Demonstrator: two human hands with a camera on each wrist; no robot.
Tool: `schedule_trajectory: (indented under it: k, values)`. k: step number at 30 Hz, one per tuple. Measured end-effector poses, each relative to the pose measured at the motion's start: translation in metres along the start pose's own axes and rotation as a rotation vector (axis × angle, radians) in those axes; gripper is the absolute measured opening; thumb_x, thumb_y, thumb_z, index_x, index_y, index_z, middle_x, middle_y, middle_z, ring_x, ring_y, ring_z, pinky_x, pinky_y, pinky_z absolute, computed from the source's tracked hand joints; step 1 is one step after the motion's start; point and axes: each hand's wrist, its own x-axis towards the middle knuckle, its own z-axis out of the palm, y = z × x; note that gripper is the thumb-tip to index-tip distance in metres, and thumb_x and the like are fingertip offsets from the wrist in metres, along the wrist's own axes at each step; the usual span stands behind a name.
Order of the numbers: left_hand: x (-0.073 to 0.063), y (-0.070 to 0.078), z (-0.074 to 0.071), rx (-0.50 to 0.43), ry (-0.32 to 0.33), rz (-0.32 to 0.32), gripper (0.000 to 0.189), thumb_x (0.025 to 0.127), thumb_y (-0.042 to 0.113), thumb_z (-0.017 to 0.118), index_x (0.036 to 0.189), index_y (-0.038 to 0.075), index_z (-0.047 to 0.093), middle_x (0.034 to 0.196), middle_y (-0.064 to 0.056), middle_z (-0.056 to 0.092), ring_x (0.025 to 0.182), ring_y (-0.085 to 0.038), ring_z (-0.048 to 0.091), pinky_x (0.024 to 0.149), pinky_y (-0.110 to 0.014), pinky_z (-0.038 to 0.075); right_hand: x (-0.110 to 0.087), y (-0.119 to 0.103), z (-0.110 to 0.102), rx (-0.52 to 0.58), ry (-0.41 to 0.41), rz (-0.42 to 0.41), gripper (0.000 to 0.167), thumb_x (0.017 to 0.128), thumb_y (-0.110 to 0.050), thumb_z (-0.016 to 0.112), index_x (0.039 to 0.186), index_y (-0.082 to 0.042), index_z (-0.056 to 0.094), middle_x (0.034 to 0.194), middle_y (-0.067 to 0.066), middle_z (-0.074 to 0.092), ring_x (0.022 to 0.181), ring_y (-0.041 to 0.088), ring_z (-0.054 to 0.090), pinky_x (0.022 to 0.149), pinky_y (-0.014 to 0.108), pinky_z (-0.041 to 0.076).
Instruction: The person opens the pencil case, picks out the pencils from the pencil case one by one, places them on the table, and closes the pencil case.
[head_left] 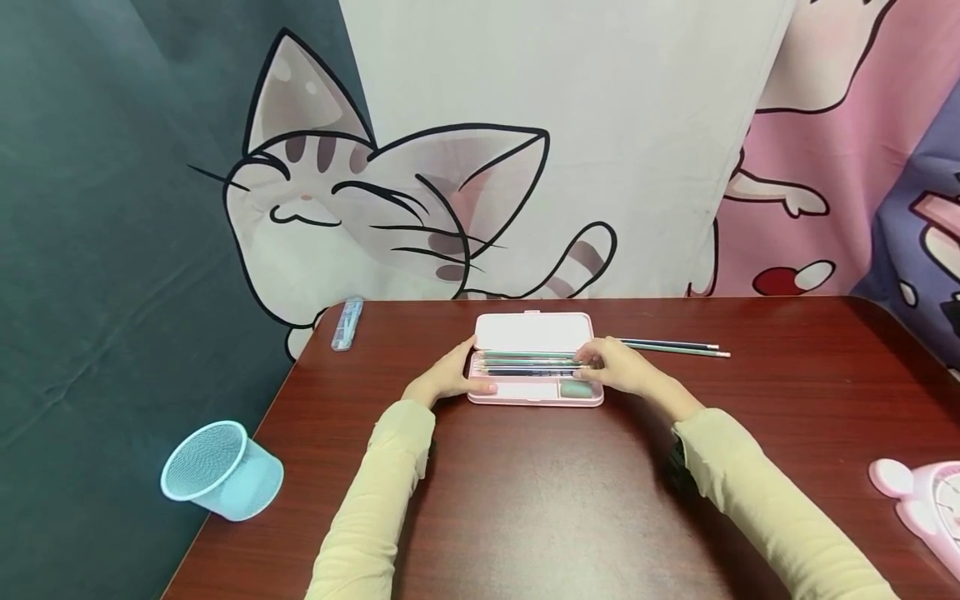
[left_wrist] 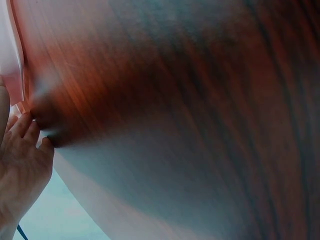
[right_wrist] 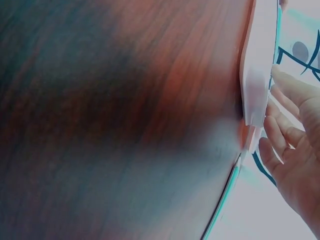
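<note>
An open pink pencil case lies on the table, its white-lined lid folded back. Several pencils lie lengthwise in its upper compartment, and a green eraser-like block sits in the small front right one. My left hand holds the case's left end, thumb at the front corner and fingers towards the lid hinge. At the right end, my right hand curls its thumb and fingers round the pencil ends, partly hiding them. In the right wrist view, the thumb side of the hand meets a green pencil above the case's rim.
Two more pencils lie right of the case, behind my right hand. A light-blue slim packet is at the back left edge. A blue mesh pen cup stands left, and a pink clock sits at right.
</note>
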Motion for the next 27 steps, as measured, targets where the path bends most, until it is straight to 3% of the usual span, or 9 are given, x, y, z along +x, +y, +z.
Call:
schedule_trajectory:
  k: [7, 13, 20, 27]
  values:
    - [-0.001, 0.002, -0.001, -0.006, 0.001, -0.006, 0.105, 0.07, 0.041, 0.076, 0.147, 0.009, 0.012, 0.151, -0.013, 0.023, 0.138, -0.025, 0.024, 0.112, -0.041, 0.023, -0.001, 0.001, 0.004, -0.038, 0.0, -0.009, 0.009, 0.083, -0.012, 0.065, 0.087, -0.005, 0.066, 0.08, 0.005, 0.061, 0.079, 0.017, 0.051, 0.07, 0.031, 0.042]
    - [-0.003, 0.003, 0.0, -0.013, -0.002, -0.005, 0.104, 0.071, 0.039, 0.076, 0.147, 0.008, 0.012, 0.151, -0.013, 0.022, 0.138, -0.025, 0.023, 0.113, -0.041, 0.022, -0.003, 0.006, 0.007, 0.031, 0.105, 0.034, 0.01, 0.084, -0.008, 0.063, 0.09, -0.001, 0.067, 0.085, 0.009, 0.066, 0.075, 0.015, 0.056, 0.067, 0.029, 0.047]
    - [-0.002, 0.003, 0.0, -0.002, -0.002, -0.01, 0.104, 0.071, 0.04, 0.076, 0.147, 0.008, 0.012, 0.151, -0.013, 0.022, 0.139, -0.025, 0.023, 0.113, -0.041, 0.022, -0.01, 0.018, -0.001, 0.113, 0.194, 0.134, 0.019, 0.085, -0.013, 0.064, 0.099, -0.001, 0.068, 0.096, 0.015, 0.068, 0.087, 0.022, 0.061, 0.075, 0.035, 0.049]
    - [-0.001, 0.002, -0.001, 0.002, -0.006, -0.006, 0.105, 0.071, 0.04, 0.076, 0.147, 0.008, 0.012, 0.151, -0.013, 0.022, 0.139, -0.025, 0.023, 0.113, -0.041, 0.022, -0.026, 0.036, -0.014, 0.091, 0.25, 0.151, 0.021, 0.085, -0.015, 0.065, 0.099, -0.001, 0.069, 0.096, 0.015, 0.069, 0.082, 0.014, 0.06, 0.069, 0.021, 0.047]
